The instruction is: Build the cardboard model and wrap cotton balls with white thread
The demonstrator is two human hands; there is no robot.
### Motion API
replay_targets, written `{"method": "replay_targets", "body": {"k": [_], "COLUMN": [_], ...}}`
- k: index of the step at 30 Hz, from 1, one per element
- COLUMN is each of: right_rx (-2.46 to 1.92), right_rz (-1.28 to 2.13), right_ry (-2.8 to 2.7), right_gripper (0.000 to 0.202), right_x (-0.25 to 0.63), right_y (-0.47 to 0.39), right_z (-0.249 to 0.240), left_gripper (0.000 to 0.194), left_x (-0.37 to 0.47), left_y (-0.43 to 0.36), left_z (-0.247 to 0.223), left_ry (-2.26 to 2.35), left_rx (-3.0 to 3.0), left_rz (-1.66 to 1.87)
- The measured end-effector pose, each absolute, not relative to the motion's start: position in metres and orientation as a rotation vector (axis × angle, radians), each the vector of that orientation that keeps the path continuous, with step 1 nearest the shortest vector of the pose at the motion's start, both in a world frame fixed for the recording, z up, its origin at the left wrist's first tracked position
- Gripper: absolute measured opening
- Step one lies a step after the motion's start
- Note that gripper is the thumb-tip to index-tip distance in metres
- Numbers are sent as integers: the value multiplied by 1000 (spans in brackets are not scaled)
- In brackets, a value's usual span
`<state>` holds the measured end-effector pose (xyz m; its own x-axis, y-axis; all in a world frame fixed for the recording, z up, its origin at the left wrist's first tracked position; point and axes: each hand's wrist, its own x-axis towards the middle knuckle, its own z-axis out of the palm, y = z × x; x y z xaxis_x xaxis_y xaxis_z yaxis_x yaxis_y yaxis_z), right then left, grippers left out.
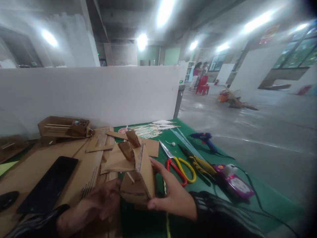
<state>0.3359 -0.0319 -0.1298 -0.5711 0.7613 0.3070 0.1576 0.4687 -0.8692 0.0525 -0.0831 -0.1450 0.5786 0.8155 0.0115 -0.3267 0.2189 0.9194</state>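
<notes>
A small cardboard model [146, 170] with slanted panels and a thin stick in its opening stands over the green table, tilted slightly. Around its right side wraps my right hand [172, 191], thumb at the lower edge and fingers behind the panel. My left hand [102, 200] is beside the model's lower left, blurred; its fingers are smeared, and whether they touch the cardboard is unclear. Just right of the model lie scissors [182, 168] with red and yellow handles, then yellow-black pliers [200, 165].
A black phone [49, 185] rests on cardboard sheets [74, 148] at left, near a cardboard box [64, 127]. Farther right are a blue glue gun [204, 138] and a purple power strip [234, 183] with cords. A white partition [99, 96] borders the table's back; people stand far off.
</notes>
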Motion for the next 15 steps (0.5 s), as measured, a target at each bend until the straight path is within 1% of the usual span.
{"method": "replay_targets", "body": {"k": [2, 8, 15], "right_rx": [-760, -774, -810], "right_rz": [1089, 1084, 1068], "right_ry": [-2009, -2015, -2027], "right_gripper": [107, 107, 108], "right_x": [336, 337, 335], "right_y": [-32, -32, -32], "right_z": [-130, -130, -127], "left_gripper": [45, 31, 34], "left_x": [52, 60, 68], "left_y": [-83, -84, -86], "left_z": [-148, -136, -127], "left_ry": [532, 600, 573], "left_rx": [1081, 1044, 999], "left_rz": [859, 805, 737]}}
